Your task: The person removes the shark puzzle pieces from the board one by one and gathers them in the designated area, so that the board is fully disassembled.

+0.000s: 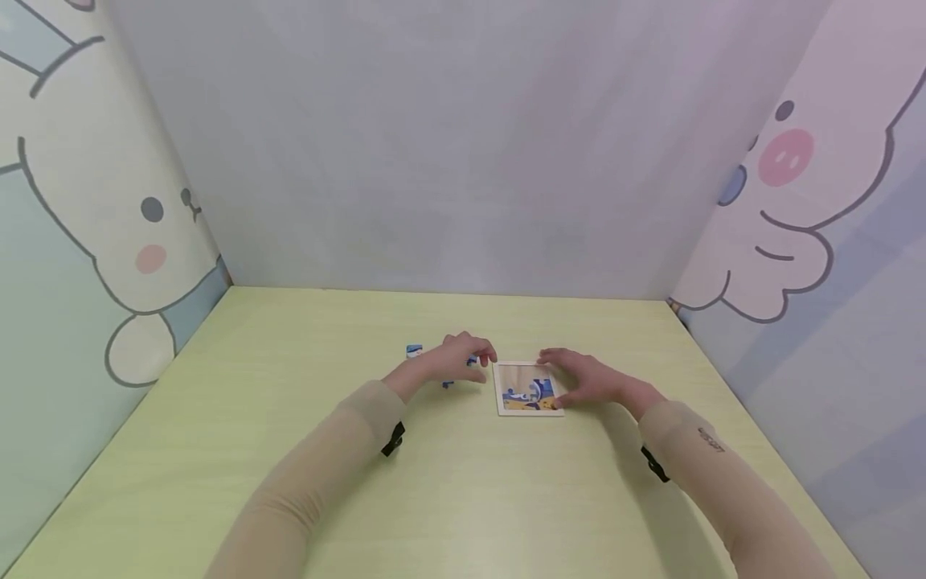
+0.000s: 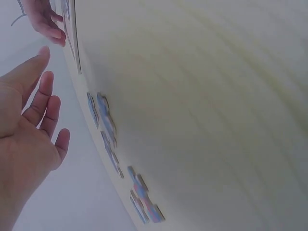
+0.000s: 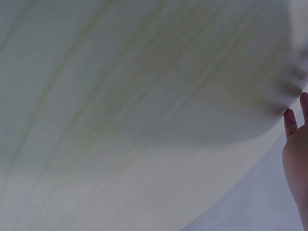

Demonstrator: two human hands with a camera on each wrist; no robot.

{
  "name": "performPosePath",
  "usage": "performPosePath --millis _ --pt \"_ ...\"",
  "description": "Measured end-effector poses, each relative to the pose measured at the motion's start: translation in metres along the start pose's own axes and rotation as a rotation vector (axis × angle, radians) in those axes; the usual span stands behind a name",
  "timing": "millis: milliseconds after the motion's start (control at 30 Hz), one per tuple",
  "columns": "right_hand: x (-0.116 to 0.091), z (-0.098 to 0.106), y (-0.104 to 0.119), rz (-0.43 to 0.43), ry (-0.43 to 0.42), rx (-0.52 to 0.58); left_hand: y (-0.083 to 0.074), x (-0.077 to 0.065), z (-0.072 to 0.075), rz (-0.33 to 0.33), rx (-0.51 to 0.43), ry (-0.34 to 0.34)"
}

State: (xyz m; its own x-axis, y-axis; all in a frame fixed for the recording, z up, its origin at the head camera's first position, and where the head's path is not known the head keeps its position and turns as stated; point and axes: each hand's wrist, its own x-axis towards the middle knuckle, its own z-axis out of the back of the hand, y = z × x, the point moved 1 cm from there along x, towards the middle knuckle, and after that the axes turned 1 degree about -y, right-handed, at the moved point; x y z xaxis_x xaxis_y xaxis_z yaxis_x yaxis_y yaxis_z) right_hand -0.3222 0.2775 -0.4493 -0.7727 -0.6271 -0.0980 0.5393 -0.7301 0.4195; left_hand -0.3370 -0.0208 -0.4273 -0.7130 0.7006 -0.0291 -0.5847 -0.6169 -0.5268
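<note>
A square jigsaw puzzle tray with a pale frame lies on the table, its lower part filled with blue, white and orange pieces and its upper part showing bare board. My left hand hovers just off the tray's left edge, fingers loosely bent and holding nothing. At the tray's right side rests my right hand, fingers by the top right corner and thumb at the lower right. Loose puzzle pieces lie under and around the left hand, partly hidden by it; the left wrist view shows several loose pieces.
The pale yellow wooden table stretches out on all sides of the tray. A plain light curtain hangs along its back edge, with cartoon-printed cloths at both sides.
</note>
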Motion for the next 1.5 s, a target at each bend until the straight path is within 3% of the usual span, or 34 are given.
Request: performPosePath --millis 400,633,800,1167,1500 --pt "-0.001 -0.003 -0.003 -0.032 0.001 0.004 -0.03 0.017 -0.017 -0.004 -0.026 -0.041" --pt "0.0 -0.001 0.001 -0.037 0.019 0.011 -0.034 0.033 -0.031 0.01 0.057 -0.054" --pt "0.0 0.001 0.004 -0.04 0.032 0.023 -0.037 0.038 -0.039 0.039 0.121 -0.009" --pt "0.0 0.004 0.005 -0.044 0.051 0.039 -0.043 0.049 -0.046 0.018 0.225 0.083" --pt "-0.001 0.004 0.005 -0.028 0.055 0.047 -0.044 0.05 -0.045 0.016 0.226 0.127"
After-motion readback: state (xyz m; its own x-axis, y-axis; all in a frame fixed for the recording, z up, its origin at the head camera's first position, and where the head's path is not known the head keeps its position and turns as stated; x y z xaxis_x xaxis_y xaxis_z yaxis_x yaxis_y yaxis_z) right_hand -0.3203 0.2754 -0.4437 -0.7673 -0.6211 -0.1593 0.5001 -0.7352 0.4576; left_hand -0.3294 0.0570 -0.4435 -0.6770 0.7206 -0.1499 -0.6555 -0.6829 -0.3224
